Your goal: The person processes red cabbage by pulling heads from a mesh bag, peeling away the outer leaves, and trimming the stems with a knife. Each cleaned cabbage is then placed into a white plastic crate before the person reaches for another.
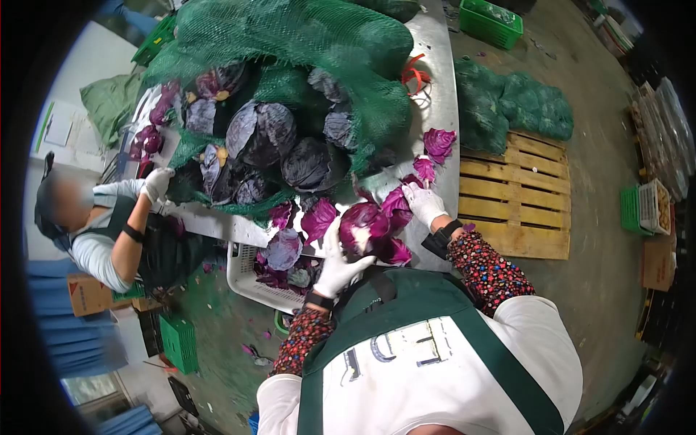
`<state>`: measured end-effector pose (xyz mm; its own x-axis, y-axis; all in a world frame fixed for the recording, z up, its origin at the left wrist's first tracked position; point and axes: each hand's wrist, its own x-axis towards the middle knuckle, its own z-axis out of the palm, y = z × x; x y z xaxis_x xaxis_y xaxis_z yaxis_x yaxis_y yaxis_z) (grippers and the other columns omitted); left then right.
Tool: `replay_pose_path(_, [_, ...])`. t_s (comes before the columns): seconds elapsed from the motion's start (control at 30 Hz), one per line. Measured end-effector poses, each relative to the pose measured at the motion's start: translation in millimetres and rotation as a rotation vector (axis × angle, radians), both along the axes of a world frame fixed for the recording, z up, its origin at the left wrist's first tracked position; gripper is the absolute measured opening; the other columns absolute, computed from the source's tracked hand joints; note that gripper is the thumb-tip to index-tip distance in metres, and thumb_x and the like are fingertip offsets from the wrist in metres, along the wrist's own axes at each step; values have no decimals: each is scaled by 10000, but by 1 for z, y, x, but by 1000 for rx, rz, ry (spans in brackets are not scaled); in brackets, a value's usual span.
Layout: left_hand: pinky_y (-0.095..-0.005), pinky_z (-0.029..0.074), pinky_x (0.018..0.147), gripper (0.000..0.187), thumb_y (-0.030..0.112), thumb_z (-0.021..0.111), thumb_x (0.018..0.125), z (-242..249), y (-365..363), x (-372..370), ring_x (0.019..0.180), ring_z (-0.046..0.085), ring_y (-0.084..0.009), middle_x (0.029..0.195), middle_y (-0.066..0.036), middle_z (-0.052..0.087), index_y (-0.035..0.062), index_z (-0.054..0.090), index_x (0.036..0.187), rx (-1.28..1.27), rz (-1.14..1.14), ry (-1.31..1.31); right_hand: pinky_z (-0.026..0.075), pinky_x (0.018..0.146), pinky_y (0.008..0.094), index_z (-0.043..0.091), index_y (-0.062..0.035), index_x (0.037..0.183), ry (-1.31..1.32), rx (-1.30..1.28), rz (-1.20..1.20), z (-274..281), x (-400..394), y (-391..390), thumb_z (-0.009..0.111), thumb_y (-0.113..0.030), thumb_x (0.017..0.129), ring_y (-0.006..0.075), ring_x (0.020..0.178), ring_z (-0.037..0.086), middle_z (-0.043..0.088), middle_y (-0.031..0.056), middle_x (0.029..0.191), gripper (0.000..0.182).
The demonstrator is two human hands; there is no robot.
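A purple cabbage (365, 229) with a pale patch lies at the near edge of the metal table, with loose purple leaves around it. My left hand (339, 267), in a white glove, rests against the left side of this cabbage, its fingers apart. On the right, my gloved right hand (424, 204) touches a purple leaf (396, 206); its fingers are bent and their tips are partly hidden. Beyond both hands, a green mesh bag (290, 36) lies open with several dark cabbages (262, 133) in it.
A co-worker (109, 225) stands at the left, a gloved hand at the bag. Below the table edge is a white crate (243, 279) of leaves. A wooden pallet (518, 192) and full mesh bags (533, 105) are at the right. A red strap (415, 75) lies on the table (441, 43).
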<state>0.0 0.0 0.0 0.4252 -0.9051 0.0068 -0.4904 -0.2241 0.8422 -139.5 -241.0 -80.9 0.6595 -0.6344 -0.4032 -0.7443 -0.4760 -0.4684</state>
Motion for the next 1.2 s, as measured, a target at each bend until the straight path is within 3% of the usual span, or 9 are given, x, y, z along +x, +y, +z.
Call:
replay_pose_path(0.1, [-467,297,1085,1038,343,845,633,-12,-19,-15,1285,342,-389,1342,-215,361,21,268,1433,1,119,-208,481,873,505,356,-155,1420,75,78,-75,66,6,18,461,-604,902,391,1016,617,543,234,1283,694])
replay_pose_path(0.17, [-471,295,1086,1051,339,847,625,-9,-34,-6,1293,336,-396,1367,-213,344,41,266,1448,26,31,-282,490,859,492,367,-158,1415,-375,-203,30,86,3,22,522,-610,864,380,1029,611,545,210,1270,730])
replay_pose_path(0.27, [-441,280,1122,1051,251,846,633,-2,-42,9,1336,311,-374,1421,-194,294,69,246,1477,38,-96,-191,507,851,439,366,-149,1422,-370,-261,325,97,2,24,639,-598,782,337,1028,613,528,159,1266,828])
replay_pose_path(0.37, [-406,265,1141,1064,199,838,645,7,-39,20,1353,299,-346,1424,-187,274,71,213,1496,67,-194,-89,492,869,436,574,-74,1241,-322,-72,449,106,6,21,630,-543,805,346,1066,603,601,195,1174,643])
replay_pose_path(0.5, [-429,304,1110,1080,265,828,662,12,-54,31,1315,328,-382,1396,-209,287,80,183,1508,62,-343,-99,514,797,442,634,-93,1149,-371,-122,392,86,9,15,581,-446,867,337,916,655,685,159,1007,454])
replay_pose_path(0.7, [-518,317,1077,1022,450,772,703,10,-83,-6,1295,377,-409,1464,-239,284,1,249,1456,177,-13,-383,511,656,453,595,-90,928,-451,-393,-32,46,22,20,563,-318,869,333,746,656,663,134,811,238])
replay_pose_path(0.9, [-422,246,1148,1029,206,828,626,20,-27,11,1419,227,-365,1530,-211,202,75,270,1481,90,-211,-242,534,706,436,586,-78,966,-362,-592,-98,3,13,17,569,-290,838,292,727,666,671,109,834,248])
replay_pose_path(1.13, [-407,239,1151,1088,230,877,590,12,16,11,1389,276,-337,1461,-201,284,5,223,1430,109,-114,-197,541,660,432,569,-81,979,-164,-381,-115,23,15,9,549,-319,863,330,726,667,676,134,822,266])
replay_pose_path(1.2, [-408,262,1137,1090,261,884,591,6,13,8,1368,301,-338,1445,-200,299,7,227,1424,114,-59,-157,536,669,437,500,-76,1137,-281,-430,-133,43,12,20,576,-379,858,336,777,668,656,169,931,420])
